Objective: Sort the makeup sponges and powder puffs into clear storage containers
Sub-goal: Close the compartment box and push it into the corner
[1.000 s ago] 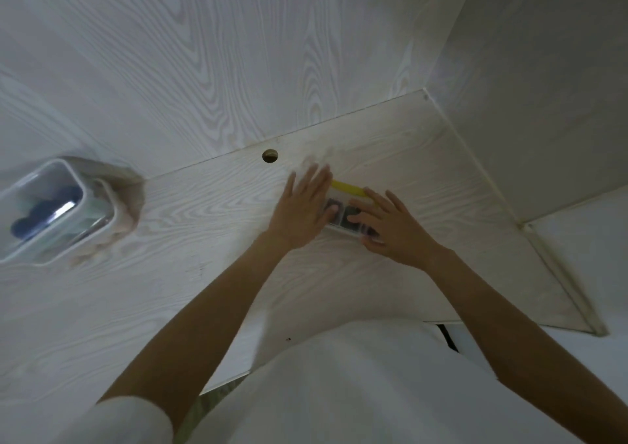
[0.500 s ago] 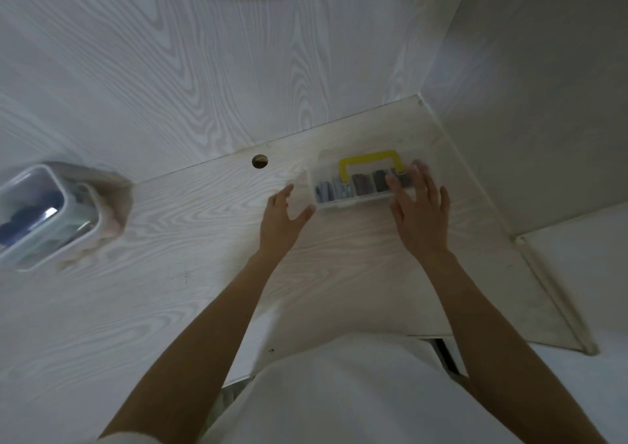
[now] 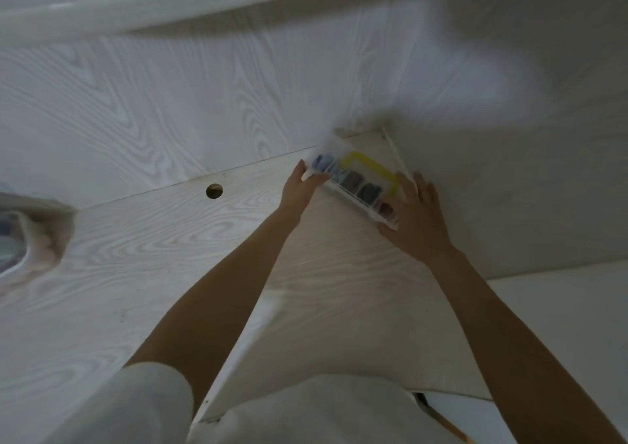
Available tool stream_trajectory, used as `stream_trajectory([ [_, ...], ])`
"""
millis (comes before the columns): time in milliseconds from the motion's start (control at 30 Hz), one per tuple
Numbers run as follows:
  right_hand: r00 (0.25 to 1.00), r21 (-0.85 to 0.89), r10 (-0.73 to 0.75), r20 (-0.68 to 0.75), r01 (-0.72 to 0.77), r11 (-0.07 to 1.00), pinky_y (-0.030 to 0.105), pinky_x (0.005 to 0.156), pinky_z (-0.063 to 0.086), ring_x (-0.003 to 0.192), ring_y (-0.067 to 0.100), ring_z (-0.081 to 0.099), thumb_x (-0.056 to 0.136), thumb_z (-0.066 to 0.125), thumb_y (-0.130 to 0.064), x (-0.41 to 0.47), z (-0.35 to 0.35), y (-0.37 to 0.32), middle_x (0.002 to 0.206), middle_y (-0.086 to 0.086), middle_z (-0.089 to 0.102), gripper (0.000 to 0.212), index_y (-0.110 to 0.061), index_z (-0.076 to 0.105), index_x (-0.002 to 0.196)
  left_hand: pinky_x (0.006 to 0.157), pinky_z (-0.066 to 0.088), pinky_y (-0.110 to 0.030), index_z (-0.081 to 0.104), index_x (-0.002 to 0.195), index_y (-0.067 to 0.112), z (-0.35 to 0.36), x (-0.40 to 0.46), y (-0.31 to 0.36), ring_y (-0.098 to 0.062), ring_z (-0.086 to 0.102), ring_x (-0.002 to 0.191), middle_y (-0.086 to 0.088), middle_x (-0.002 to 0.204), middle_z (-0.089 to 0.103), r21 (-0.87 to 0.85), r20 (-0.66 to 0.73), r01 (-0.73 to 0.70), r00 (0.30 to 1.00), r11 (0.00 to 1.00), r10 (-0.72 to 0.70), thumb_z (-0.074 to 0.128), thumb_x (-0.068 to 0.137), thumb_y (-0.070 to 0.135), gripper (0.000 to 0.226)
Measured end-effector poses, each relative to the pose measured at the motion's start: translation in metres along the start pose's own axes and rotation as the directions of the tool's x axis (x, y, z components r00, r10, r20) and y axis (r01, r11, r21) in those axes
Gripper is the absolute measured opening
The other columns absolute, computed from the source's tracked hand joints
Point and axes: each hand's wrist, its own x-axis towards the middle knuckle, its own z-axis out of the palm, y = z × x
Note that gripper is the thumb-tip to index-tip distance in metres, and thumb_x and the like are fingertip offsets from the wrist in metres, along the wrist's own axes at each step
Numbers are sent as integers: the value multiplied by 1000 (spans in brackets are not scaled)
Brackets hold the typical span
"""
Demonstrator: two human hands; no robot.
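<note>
1. Right hand (image 3: 416, 219) lies with straight fingers against the near right end of the clear container (image 3: 353, 185).
2. Left hand (image 3: 300, 190) pinches its far left end.
3. The container, yellow-handled (image 3: 370, 168), sits between both hands in the tabletop (image 3: 170, 256) corner.
4. A second clear container (image 3: 13, 243) stands far left of the left hand.

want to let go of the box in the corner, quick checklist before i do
1. Both hands on the box: ok, left hand holds one end and right hand the other end of the clear handled box.
2. Box flat on the desk: cannot tell, the picture is blurred.
3. Lid closed: cannot tell.
4. Yellow handle unobstructed: ok.
5. Contents in compartments: ok, dark pieces show inside.
6. Second container apart from the box: ok, at the far left edge.
</note>
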Motion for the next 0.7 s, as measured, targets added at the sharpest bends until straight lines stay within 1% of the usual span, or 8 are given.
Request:
stream_trajectory([
  [100,1000,30,14,-25,-14,999,48,101,40,123,36,50,77,72,-23,-9,3,8,130,20,55,48,-2,59,119,91,43,-21,48,132,10,35,14,14,-24,51,117,-10,129,55,36,141,-57,989,998,51,67,77,12,58],
  [167,993,40,86,-79,-83,996,43,90,50,114,34,58,76,74,-17,-9,8,8,124,21,59,51,3,58,120,76,41,-7,41,139,12,58,19,19,-17,50,116,-1,127,53,22,178,-76,982,997,71,61,82,2,61],
  [267,985,-34,148,-92,-151,988,39,82,53,107,33,62,75,75,-22,0,13,2,118,21,63,52,5,59,117,88,33,-13,25,146,16,86,17,23,-10,39,117,7,127,40,55,198,-58,979,997,46,61,87,9,69],
  [333,979,-104,190,-72,-197,975,38,76,54,101,31,63,74,76,-29,6,12,-1,114,19,65,53,2,61,115,96,31,-19,18,148,17,97,21,20,-15,37,128,1,144,34,39,233,-18,972,999,9,63,86,11,77],
  [400,970,-164,233,-64,-241,957,37,74,52,99,29,64,75,73,-35,10,9,-3,115,14,65,53,-4,63,116,100,31,-23,10,149,20,100,26,20,-18,34,134,-5,150,31,25,269,10,963,1000,-16,64,84,9,85],
  [500,964,-189,265,-32,-266,945,39,77,51,99,29,63,78,70,-37,20,9,-7,118,13,64,52,-6,61,119,100,30,-26,7,149,25,89,29,27,-19,30,136,-1,151,27,54,330,20,943,998,-36,62,85,10,86],
  [600,967,-121,250,37,-245,962,46,91,41,118,34,50,91,54,-36,24,5,-6,136,16,50,55,-4,45,135,103,32,-26,20,148,20,76,25,32,-19,34,133,-1,151,29,141,323,-45,947,989,-3,58,90,14,69],
  [700,973,-5,225,42,-225,974,47,102,30,132,34,34,95,44,-39,17,-3,-5,148,15,32,60,-7,30,144,81,41,-12,42,138,15,53,6,23,-14,51,112,-7,133,53,120,245,-92,968,989,60,55,92,13,47],
])
